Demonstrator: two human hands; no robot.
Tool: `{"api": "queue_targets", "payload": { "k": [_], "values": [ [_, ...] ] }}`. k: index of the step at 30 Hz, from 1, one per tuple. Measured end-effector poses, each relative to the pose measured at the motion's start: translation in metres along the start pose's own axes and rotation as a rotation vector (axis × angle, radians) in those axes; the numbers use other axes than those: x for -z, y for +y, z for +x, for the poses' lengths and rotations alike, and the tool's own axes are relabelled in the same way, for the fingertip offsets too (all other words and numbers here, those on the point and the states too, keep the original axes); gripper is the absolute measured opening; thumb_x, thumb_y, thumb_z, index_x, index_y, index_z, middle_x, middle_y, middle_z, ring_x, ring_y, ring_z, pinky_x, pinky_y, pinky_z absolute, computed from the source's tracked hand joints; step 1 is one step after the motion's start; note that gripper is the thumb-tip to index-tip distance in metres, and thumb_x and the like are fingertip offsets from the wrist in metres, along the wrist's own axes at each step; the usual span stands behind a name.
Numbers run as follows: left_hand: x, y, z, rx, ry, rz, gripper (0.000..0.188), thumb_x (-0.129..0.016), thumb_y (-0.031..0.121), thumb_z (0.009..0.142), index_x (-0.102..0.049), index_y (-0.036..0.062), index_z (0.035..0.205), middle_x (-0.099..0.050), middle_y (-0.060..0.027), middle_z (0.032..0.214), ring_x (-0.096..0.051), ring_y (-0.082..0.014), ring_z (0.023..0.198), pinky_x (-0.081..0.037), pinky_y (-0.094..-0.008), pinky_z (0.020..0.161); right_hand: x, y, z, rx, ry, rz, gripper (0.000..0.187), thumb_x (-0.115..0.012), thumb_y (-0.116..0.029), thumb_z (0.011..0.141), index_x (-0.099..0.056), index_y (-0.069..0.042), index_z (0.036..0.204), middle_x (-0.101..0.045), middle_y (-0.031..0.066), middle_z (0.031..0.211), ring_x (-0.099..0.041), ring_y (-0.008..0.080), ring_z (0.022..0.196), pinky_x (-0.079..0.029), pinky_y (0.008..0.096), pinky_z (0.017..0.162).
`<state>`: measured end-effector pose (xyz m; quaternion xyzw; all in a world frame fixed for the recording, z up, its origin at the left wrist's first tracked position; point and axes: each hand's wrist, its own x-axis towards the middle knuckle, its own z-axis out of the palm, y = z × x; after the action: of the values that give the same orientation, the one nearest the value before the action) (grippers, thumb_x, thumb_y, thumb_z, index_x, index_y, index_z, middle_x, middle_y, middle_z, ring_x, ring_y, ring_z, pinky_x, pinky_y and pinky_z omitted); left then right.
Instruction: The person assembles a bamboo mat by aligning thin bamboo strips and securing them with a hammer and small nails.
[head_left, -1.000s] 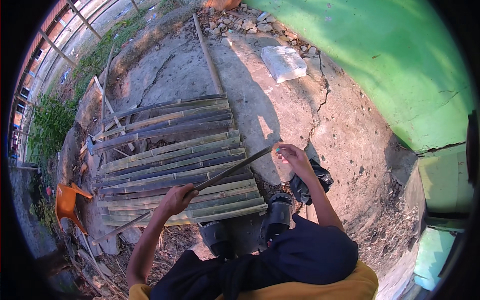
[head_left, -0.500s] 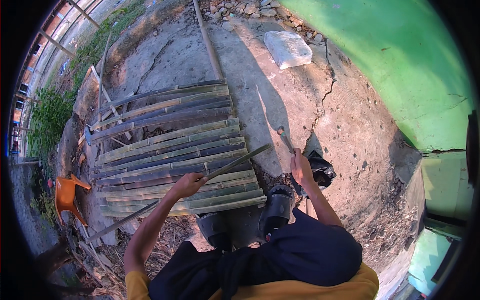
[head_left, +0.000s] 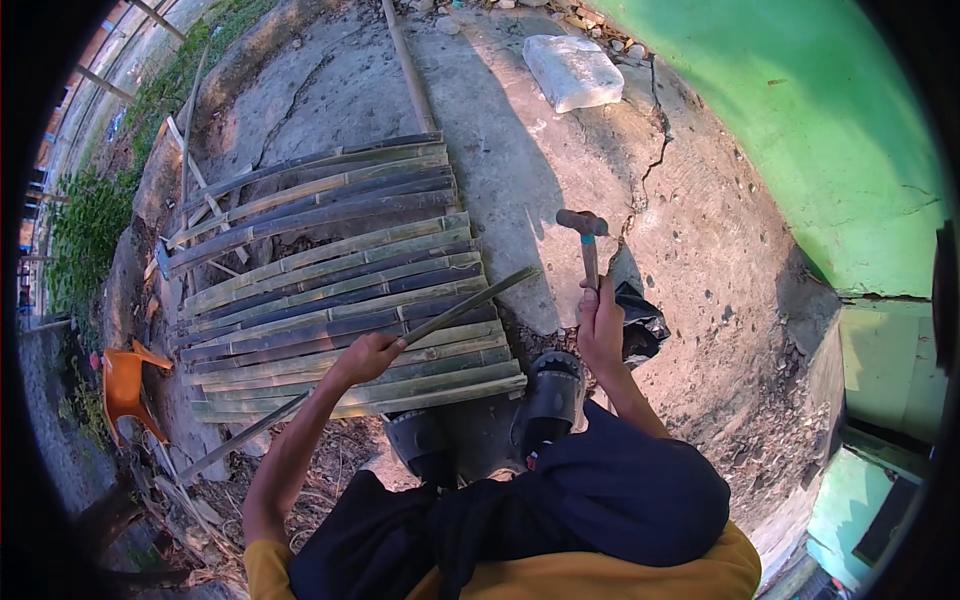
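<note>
A hammer (head_left: 588, 240) stands up from my right hand (head_left: 601, 325), which is closed round the lower part of its handle, head uppermost. My left hand (head_left: 365, 358) grips a long bamboo strip (head_left: 462, 308) near its middle. That strip slants from the lower left up to the right, over the near slats of a bamboo slat panel (head_left: 340, 290). Several green and dark slats lie side by side in the panel, with a wider gap between its far group and the rest. Its near edge is close to my dark shoes (head_left: 553, 395).
A black plastic bag (head_left: 643, 322) lies right of my right hand. Further off are a whitish block (head_left: 572, 73) and a pole (head_left: 408, 65) running away from the panel. An orange plastic chair (head_left: 130, 390) stands at left. A green wall (head_left: 800, 120) rises on the right.
My right hand has raised and turned the hammer, so its head now shows sideways at the top. The left hand still holds the bamboo strip, shifted slightly. The whole view has tilted a little.
</note>
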<state>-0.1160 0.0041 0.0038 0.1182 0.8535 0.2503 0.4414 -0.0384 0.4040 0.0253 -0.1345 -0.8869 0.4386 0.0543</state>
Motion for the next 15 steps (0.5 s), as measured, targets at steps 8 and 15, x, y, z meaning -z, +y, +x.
{"api": "queue_targets", "payload": {
  "k": [8, 15],
  "values": [
    [-0.007, 0.0, 0.021, 0.005, 0.099, 0.03, 0.067, -0.043, 0.054, 0.106, -0.067, -0.0053, 0.085, -0.066, -0.0279, 0.077, -0.066, -0.0482, 0.079, -0.047, -0.056, 0.072, -0.055, 0.087, -0.019, -0.135, -0.143, -0.263, 0.025, -0.049, -0.025, 0.107, -0.047, -0.001, 0.113, -0.062, 0.0337, 0.072, -0.063, 0.0558, 0.072, -0.047, 0.0638, 0.061],
    [-0.012, -0.01, 0.019, -0.029, 0.153, 0.079, 0.069, -0.042, 0.055, 0.106, -0.067, -0.0054, 0.084, -0.066, -0.0284, 0.078, -0.065, -0.0495, 0.079, -0.047, -0.0566, 0.072, -0.048, 0.081, -0.036, -0.17, -0.14, -0.149, 0.026, -0.049, -0.026, 0.106, -0.047, -0.001, 0.112, -0.063, 0.0342, 0.073, -0.062, 0.0572, 0.073, -0.047, 0.0646, 0.063]
  ]
}}
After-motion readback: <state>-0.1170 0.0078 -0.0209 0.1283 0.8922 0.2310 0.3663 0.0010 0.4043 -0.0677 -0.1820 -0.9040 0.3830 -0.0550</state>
